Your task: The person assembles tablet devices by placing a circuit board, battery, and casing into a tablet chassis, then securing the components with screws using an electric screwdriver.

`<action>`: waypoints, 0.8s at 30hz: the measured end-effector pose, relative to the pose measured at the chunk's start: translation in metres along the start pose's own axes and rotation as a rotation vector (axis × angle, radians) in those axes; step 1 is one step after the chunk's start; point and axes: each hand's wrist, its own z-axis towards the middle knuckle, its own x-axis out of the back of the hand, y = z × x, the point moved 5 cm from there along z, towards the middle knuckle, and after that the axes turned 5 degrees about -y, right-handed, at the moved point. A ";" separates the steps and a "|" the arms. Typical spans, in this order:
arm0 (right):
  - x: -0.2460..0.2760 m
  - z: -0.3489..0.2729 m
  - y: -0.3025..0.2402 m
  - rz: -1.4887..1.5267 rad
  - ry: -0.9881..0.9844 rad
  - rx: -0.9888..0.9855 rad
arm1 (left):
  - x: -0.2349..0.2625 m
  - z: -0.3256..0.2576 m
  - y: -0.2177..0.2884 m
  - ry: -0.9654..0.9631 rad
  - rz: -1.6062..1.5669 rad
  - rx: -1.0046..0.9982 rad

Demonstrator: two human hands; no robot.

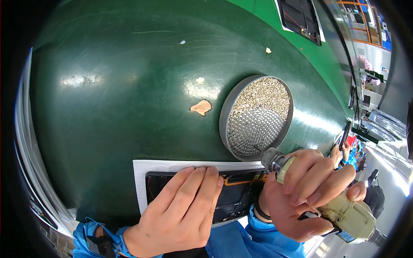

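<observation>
My left hand (183,210) lies with its fingers stretched out across an opened black tablet-like device (234,202), covering part of it. An orange strip and a thin red wire show inside its casing. Under the device is a white foam sheet (141,172). My right hand (307,189) is wrapped round a pale yellow-green electric screwdriver (350,215). Its grey front end (272,158) points at the near rim of a round grey tray (223,124). The tray has a dimpled plate with small brass-coloured screws (262,94) heaped at the far side. Whether the bit touches a screw I cannot tell.
On the green table (129,107) are a brown irregular patch (201,107) and several small pale scraps. Another opened black device (301,19) lies at the far right on a white sheet. Beyond the right edge, a co-worker in blue (355,155) handles a dark panel.
</observation>
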 end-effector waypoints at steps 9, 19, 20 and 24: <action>0.000 -0.002 -0.036 0.023 0.030 -0.004 | 0.009 0.005 -0.003 0.101 -0.049 0.128; -0.031 -0.014 -0.022 0.207 -0.220 -0.032 | 0.014 0.001 -0.010 0.195 -0.169 0.215; -0.031 -0.015 -0.021 0.209 -0.221 -0.031 | 0.013 0.001 -0.010 0.196 -0.168 0.217; -0.033 -0.014 -0.020 0.207 -0.228 -0.016 | 0.011 -0.001 -0.010 0.196 -0.154 0.200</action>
